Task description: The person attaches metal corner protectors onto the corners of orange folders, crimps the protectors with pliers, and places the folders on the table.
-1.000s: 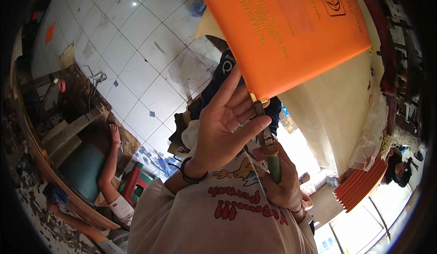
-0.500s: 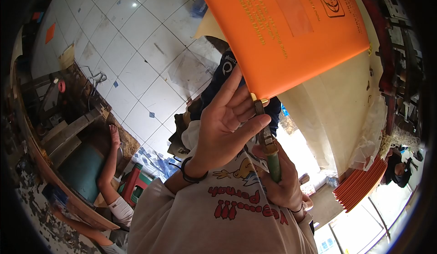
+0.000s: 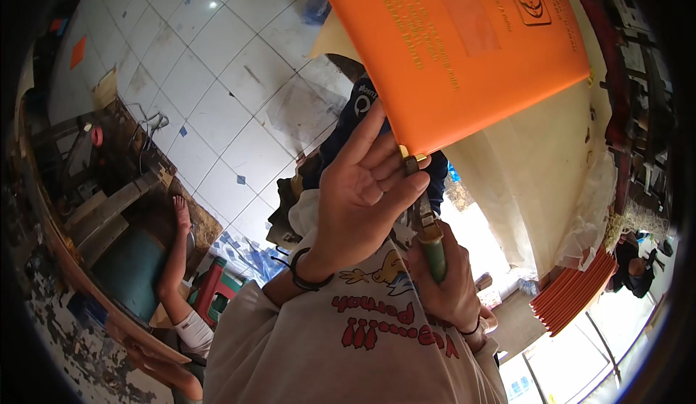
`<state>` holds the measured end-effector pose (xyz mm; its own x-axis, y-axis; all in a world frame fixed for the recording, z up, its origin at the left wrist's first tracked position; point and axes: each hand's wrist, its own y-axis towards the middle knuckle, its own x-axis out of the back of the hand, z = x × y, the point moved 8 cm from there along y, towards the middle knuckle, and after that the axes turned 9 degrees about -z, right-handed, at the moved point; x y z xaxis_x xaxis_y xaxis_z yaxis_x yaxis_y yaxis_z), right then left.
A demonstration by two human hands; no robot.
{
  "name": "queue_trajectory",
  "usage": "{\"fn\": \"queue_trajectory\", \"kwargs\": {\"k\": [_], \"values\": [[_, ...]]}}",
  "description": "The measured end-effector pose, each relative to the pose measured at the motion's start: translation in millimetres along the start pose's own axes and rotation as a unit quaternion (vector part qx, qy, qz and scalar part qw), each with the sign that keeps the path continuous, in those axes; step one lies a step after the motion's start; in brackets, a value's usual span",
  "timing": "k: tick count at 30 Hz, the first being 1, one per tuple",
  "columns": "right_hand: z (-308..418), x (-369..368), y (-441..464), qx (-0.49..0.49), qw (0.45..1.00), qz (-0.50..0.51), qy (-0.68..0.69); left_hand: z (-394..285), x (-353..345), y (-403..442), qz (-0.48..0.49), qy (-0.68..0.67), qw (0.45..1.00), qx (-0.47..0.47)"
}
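An orange folder (image 3: 478, 63) with gold lettering and a stamped emblem fills the upper right, its near corner pointing toward me. That corner carries a small gold metal corner piece (image 3: 411, 153). My left hand (image 3: 355, 194), palm showing, has its fingers along and behind the folder's corner, with the thumb beside the plier jaws. In my right hand (image 3: 449, 281) are pliers (image 3: 432, 248) with a green handle, the fingers wrapped round it. Their jaws meet the gold corner piece; how tightly they grip it I cannot tell.
Below the folder spreads a cream-coloured surface (image 3: 522, 186). A stack of orange folders (image 3: 573, 292) sits at the right. Another person's arm (image 3: 172, 273) shows at the left near a wooden bench (image 3: 109, 208). Tiled floor (image 3: 225, 78) lies beyond, with a plastic sheet (image 3: 301, 110) on it.
My right hand and the pliers' handle have shifted slightly, the jaws staying at the folder's corner. At lower left, another person's arm has moved. My left hand is nearly still.
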<state>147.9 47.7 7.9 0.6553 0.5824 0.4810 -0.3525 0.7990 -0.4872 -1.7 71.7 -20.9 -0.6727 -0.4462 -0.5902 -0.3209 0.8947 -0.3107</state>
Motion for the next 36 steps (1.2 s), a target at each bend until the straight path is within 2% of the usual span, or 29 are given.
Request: {"fn": "queue_trajectory", "kwargs": {"k": [12,15,18,21,24,27,36], "values": [[-5.0,-1.8,-0.7,0.041,0.997,-0.054,-0.024,-1.6,-1.2,1.4,-0.022,-0.012,1.000,0.011],[-7.7,-2.6,-1.7,-0.003,0.999,-0.037,0.021,-1.9,-0.3,1.2,-0.015,0.013,1.000,0.002],[-21.3,-0.6,-15.0,-0.040,0.993,-0.062,0.092,-2.9,0.2,0.2,0.003,0.042,0.999,-0.008],[-12.0,-2.1,-8.2,-0.048,0.996,0.066,0.036,-2.8,-3.8,-1.8,0.010,0.036,0.999,-0.017],[-0.9,-1.4,-5.9,0.001,0.993,0.057,0.108,-4.0,-4.6,-1.8,0.003,0.038,0.999,-0.022],[6.4,3.0,-6.7,0.033,0.993,0.050,0.104,-5.8,-5.6,-2.4,-0.011,0.032,0.999,-0.011],[4.1,5.7,-1.1,0.044,0.990,0.072,0.110,-4.1,-4.5,-1.7,-0.019,0.056,0.998,-0.028]]}}
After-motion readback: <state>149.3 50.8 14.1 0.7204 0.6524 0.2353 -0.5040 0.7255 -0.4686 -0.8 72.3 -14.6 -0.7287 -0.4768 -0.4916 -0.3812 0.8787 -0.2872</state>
